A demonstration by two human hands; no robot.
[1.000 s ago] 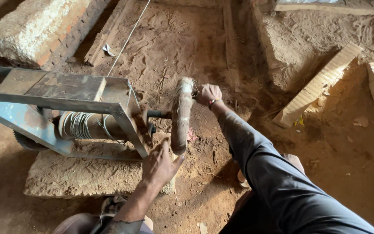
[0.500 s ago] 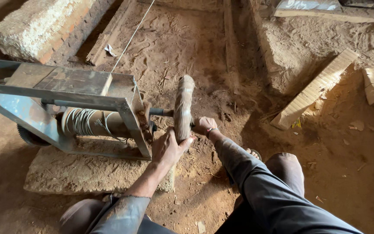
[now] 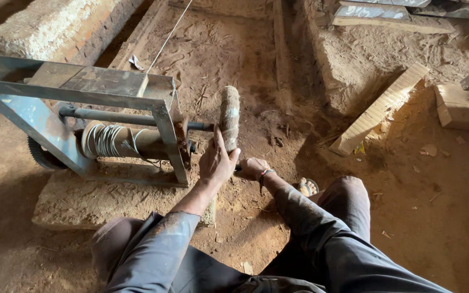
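A hand-cranked winch stands on the dirt: a blue-grey metal frame (image 3: 39, 116) holds a drum (image 3: 112, 142) wound with thin white wire. A worn, fibre-wrapped wheel (image 3: 229, 116) sits on the shaft at the frame's right end. My left hand (image 3: 216, 161) presses flat against the wheel's lower rim, fingers pointing up. My right hand (image 3: 252, 168) is closed around the crank handle low beside the wheel. A taut white line (image 3: 168, 37) runs from the drum up and away across the ground.
The frame rests on a rough stone slab (image 3: 99, 203). A long masonry block (image 3: 55, 27) lies at top left, and a wooden plank (image 3: 378, 111) and timber pieces (image 3: 460, 106) lie at right. My knees and a sandalled foot (image 3: 306, 187) are in front.
My right hand has swung with the crank handle from the wheel's top right down to its bottom. My left hand slid up the wheel's rim. The view shifted slightly downward.
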